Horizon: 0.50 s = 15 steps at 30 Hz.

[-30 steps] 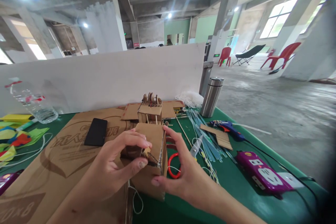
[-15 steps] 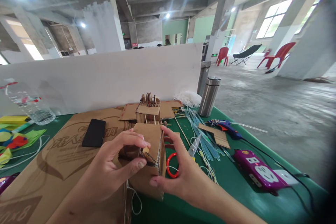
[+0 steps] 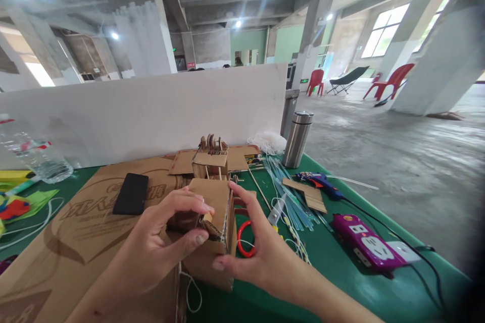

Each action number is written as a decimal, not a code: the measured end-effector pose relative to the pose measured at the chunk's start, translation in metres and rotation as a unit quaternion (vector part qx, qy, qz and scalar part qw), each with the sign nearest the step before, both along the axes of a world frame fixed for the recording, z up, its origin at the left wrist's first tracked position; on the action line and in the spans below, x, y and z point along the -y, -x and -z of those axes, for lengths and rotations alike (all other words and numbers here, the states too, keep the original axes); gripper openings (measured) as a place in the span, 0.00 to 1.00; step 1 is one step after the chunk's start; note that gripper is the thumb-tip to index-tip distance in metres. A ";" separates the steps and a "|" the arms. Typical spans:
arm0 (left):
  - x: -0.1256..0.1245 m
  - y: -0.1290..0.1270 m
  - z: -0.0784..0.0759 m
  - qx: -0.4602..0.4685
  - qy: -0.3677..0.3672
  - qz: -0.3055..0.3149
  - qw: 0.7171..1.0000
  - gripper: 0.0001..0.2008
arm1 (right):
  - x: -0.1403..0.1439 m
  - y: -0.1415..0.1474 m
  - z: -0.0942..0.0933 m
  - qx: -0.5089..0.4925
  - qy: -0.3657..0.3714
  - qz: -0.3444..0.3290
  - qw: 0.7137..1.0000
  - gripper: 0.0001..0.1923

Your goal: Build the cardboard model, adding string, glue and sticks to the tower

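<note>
the left hand (image 3: 159, 250) pinches a small piece at the open top of a cardboard box (image 3: 212, 234), thumb below and forefinger curled over it, so the grip is closed on that spot of the box; what the little tan piece is cannot be told. the right hand (image 3: 261, 255) cups the box's right wall, thumb pressed low against the front corner and the fingers spread up along the side, holding rather than clenching. the box stands near the table's front edge, on the end of a large printed cardboard sheet (image 3: 76, 242) laid over the green table (image 3: 341, 282). a loop of white string (image 3: 189, 292) hangs just below the box. just right of the box, partly behind the right hand, lie scissors with red handles (image 3: 242, 239). behind the box stands a smaller cardboard model (image 3: 211, 161) with little wheels on top. a black phone (image 3: 131, 194) lies on the sheet to the left. further right are a bundle of clear blue sticks (image 3: 291, 197), a blue glue gun (image 3: 318, 181), a purple power strip (image 3: 366, 245) and a steel flask (image 3: 296, 139). a clear water bottle (image 3: 34, 156) lies at the far left against a white partition board (image 3: 144, 111).
</note>
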<state>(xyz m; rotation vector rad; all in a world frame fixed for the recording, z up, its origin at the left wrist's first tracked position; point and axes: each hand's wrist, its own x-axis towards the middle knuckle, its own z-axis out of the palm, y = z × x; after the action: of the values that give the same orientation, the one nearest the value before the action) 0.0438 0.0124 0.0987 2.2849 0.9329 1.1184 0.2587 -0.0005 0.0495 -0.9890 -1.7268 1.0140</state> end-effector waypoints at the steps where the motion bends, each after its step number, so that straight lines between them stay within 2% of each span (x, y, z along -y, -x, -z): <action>1: 0.000 0.000 0.000 -0.001 0.003 0.000 1.000 0.12 | 0.000 0.000 0.001 -0.001 0.002 -0.001 1.000 0.53; 6: -0.002 0.001 0.003 -0.008 0.004 0.004 1.000 0.12 | 0.002 -0.008 0.006 0.011 -0.013 -0.011 1.000 0.57; 8: -0.002 0.001 0.004 -0.007 0.001 0.009 1.000 0.12 | -0.001 -0.022 0.011 0.046 -0.054 0.007 0.997 0.48; 10: -0.003 0.001 0.005 -0.004 0.005 0.010 1.000 0.12 | -0.012 -0.044 0.020 0.109 -0.088 0.071 0.988 0.34; 12: -0.002 0.001 0.006 0.000 0.015 0.008 1.000 0.11 | -0.029 -0.076 0.032 0.204 -0.092 0.199 0.954 0.27; 14: -0.002 0.001 0.006 0.004 0.020 0.012 1.000 0.11 | -0.046 -0.113 0.047 0.318 -0.099 0.308 0.891 0.25; 15: -0.002 0.001 0.006 0.005 0.021 0.014 1.000 0.11 | -0.054 -0.131 0.054 0.380 -0.072 0.350 0.853 0.25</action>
<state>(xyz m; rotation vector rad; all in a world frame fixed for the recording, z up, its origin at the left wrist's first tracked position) 0.0433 0.0144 0.0927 2.2506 0.9095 1.0864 0.3902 0.0534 -0.0047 -1.8907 -1.7407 -0.0176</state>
